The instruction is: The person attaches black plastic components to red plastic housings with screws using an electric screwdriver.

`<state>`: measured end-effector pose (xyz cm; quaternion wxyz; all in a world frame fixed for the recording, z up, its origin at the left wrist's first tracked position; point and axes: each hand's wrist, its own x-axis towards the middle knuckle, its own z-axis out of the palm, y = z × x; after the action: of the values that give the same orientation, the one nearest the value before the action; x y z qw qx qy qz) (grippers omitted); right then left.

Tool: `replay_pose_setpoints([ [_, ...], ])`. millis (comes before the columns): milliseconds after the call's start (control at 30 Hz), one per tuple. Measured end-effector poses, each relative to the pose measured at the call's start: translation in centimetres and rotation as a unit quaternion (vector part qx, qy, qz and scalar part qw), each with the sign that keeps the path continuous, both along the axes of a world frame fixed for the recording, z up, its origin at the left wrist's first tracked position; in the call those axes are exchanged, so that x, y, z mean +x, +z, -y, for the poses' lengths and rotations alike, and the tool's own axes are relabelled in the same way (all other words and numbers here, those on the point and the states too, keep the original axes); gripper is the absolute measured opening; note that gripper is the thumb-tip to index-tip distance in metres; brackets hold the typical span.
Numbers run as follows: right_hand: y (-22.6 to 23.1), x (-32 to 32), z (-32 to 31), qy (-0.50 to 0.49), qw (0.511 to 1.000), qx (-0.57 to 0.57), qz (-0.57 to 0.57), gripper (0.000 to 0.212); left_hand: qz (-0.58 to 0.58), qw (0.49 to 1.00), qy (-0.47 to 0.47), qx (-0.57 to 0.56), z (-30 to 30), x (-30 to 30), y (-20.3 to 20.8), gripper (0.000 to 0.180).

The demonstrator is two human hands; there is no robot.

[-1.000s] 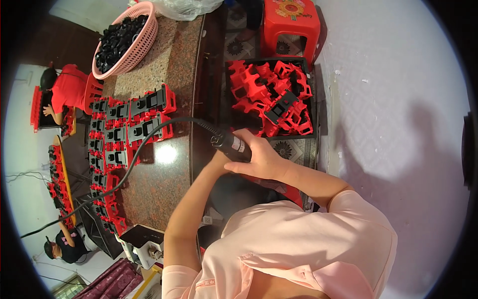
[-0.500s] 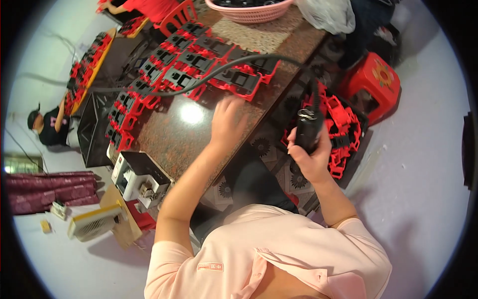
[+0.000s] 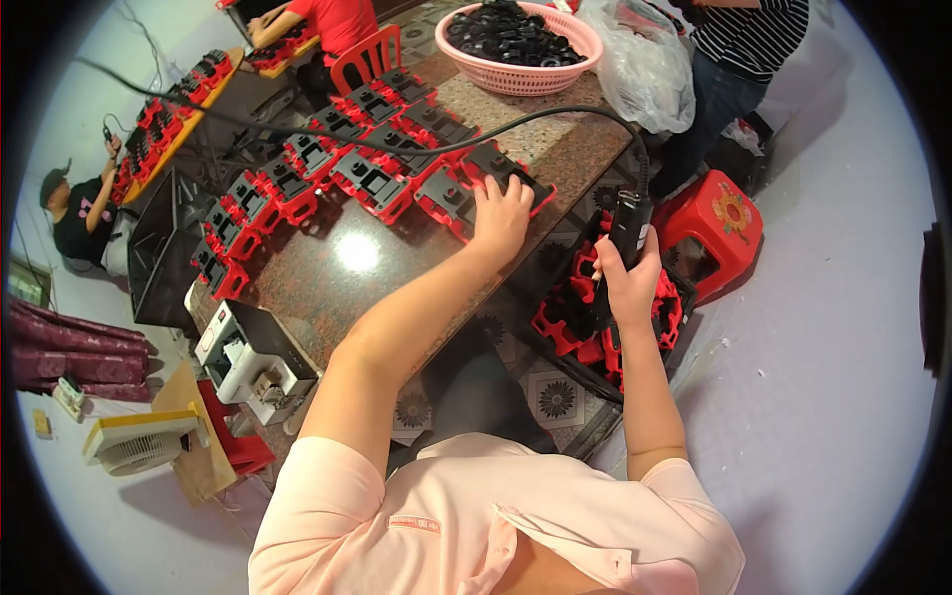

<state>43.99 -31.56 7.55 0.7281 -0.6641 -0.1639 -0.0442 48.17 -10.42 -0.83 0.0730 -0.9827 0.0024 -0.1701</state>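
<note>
My left hand (image 3: 503, 216) reaches over the stone table (image 3: 332, 297). Its fingers are apart and rest on a red-and-black plastic part (image 3: 494, 164) at the right end of the nearest row. Whether they grip it, I cannot tell. More such parts (image 3: 369, 182) stand in rows across the table, black plates on top of red frames. In my right hand (image 3: 631, 283) is a black corded electric screwdriver (image 3: 628, 230), held upright beside the table with the fingers wrapped round it. Its cable (image 3: 516, 121) arcs over the rows. The tool's lower end is hard to make out.
Below my right hand a black crate (image 3: 565, 365) holds red-and-black parts. Beyond it stands a red stool (image 3: 729, 238). A pink basket (image 3: 521, 81) of black pieces, a clear plastic bag (image 3: 645, 74) and a white-and-black machine (image 3: 253, 362) are nearby. Other people work around.
My left hand has moved forward and right, from above the bare tabletop onto the end part. My right hand keeps the screwdriver beside the table. The whole view has shifted.
</note>
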Motion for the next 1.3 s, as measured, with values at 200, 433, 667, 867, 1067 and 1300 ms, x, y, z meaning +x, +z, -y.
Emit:
replay_pose_setpoints([
  [200, -3.5, 1.0, -5.1, 0.052, 0.997, -0.039, -0.036, 0.030, 0.032, 0.996, -0.067, -0.043, -0.7, -10.6, 1.2, 0.041],
  [433, -9.5, -3.5, -13.3, 0.125, 0.987, -0.095, -0.027, 0.049, -0.013, 0.997, -0.019, -0.071, -6.8, -21.5, 3.2, 0.054],
  [667, -6.5, -4.4, -22.7, 0.197, 0.971, -0.127, 0.047, 0.051, 0.031, 0.990, 0.049, -0.126, -15.0, -23.3, 3.0, 0.067],
  [867, -3.6, -5.6, -22.5, 0.281, 0.957, -0.025, -0.071, 0.043, 0.058, 0.955, 0.261, -0.127, -11.8, -29.3, 1.0, 0.064],
  [1067, 0.3, -7.6, -24.6, 0.468, 0.874, 0.082, -0.106, 0.037, -0.054, 0.956, 0.196, -0.210, -8.6, -37.5, 5.0, 0.055],
  [1300, 2.4, -13.1, -29.2, 0.564, 0.816, 0.107, -0.067, 0.033, -0.157, 0.954, 0.238, -0.091, -8.9, -47.2, 6.5, 0.042],
])
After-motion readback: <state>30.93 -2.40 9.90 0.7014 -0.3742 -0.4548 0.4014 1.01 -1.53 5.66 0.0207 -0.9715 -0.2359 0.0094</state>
